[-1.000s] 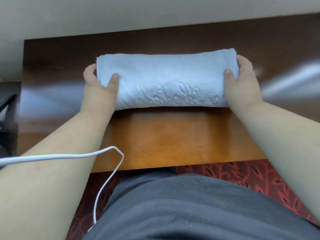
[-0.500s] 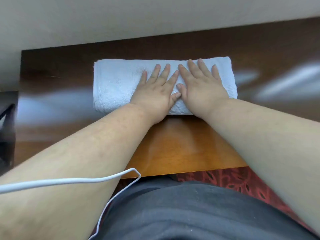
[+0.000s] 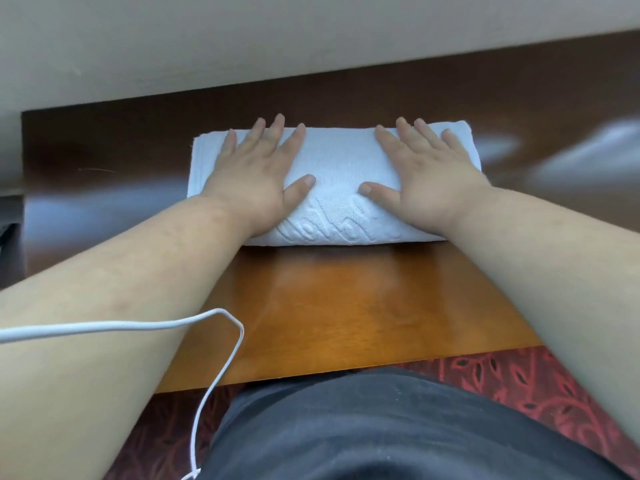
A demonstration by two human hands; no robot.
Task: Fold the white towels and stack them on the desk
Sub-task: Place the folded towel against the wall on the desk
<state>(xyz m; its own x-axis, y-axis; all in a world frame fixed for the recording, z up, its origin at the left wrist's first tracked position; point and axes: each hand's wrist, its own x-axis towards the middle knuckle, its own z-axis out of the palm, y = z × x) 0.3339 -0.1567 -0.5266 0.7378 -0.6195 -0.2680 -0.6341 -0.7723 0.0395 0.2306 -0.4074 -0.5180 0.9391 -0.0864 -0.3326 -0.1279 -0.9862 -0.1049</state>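
Note:
A folded white towel (image 3: 337,168) with an embossed pattern along its near edge lies on the wooden desk (image 3: 346,306), close to the wall. My left hand (image 3: 258,174) presses flat on the towel's left half, fingers straight and spread. On the right half my right hand (image 3: 424,171) lies flat the same way. Both palms cover parts of the towel. Only this one towel is in view.
A pale wall (image 3: 277,39) runs along the desk's far edge. The desk's left edge (image 3: 22,202) drops off beside a dark object. A white cable (image 3: 214,341) loops over my left forearm. Red patterned carpet (image 3: 519,386) shows below the desk's near edge.
A second ago my hands held the towel's two ends. They then came together flat at the towel's middle, and now they have slid apart toward its ends, still pressing flat.

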